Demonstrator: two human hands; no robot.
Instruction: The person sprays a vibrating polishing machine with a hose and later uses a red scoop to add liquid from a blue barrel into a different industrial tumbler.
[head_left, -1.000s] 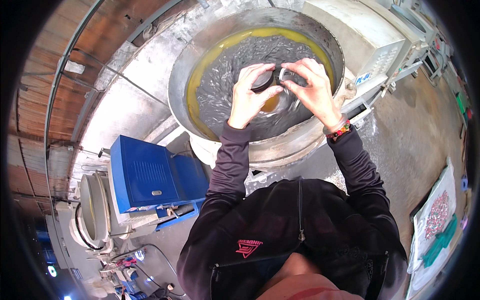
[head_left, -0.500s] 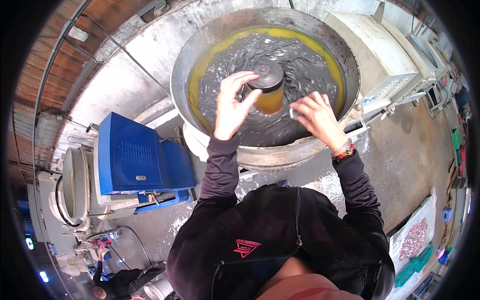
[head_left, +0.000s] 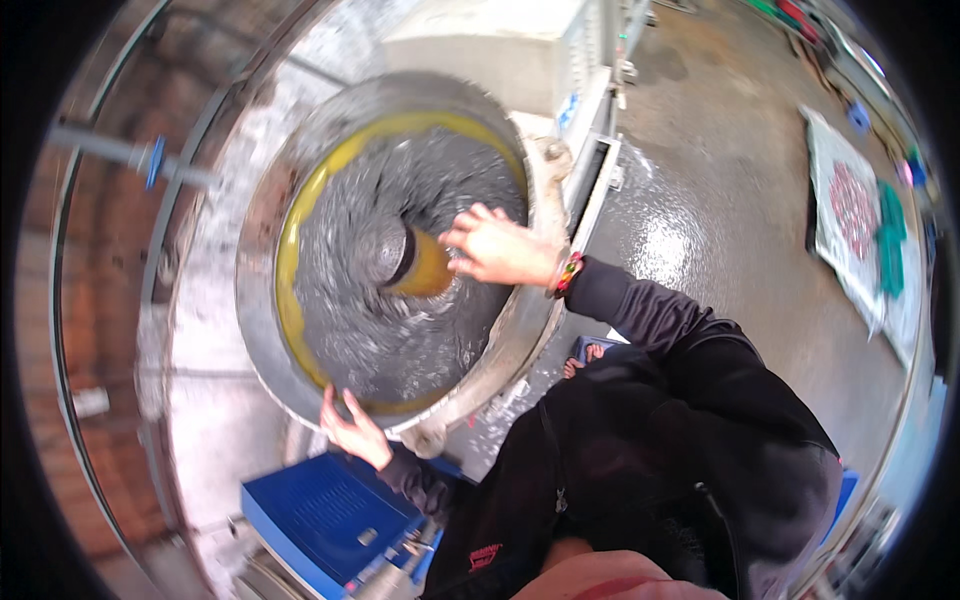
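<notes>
A large round metal tub (head_left: pixel 262 230) with a yellow inner lining (head_left: pixel 290 260) holds dark grey, glinting loose pieces (head_left: pixel 350 330), smeared as if in motion. From its middle rises a yellow column (head_left: pixel 428 270) with a dark band and grey top. My left hand (head_left: pixel 355 432) is open at the tub's near-left rim, fingers spread, holding nothing. Over the pieces, beside the column, is my right hand (head_left: pixel 500 247), with a beaded bracelet at the wrist. Its fingers are bent, with index and thumb close together; whatever lies between them is hidden.
A blue cabinet (head_left: pixel 335 515) stands below the tub at the left. Beyond the tub is a pale machine housing (head_left: pixel 480 55). To the right, a white sheet (head_left: pixel 822 190) with reddish small pieces and a green cloth (head_left: pixel 890 240) lies on the wet concrete floor (head_left: pixel 720 160).
The view has turned, so the tub now sits further left. My left hand has gone from beside the column to the rim; my right hand is closer to the column.
</notes>
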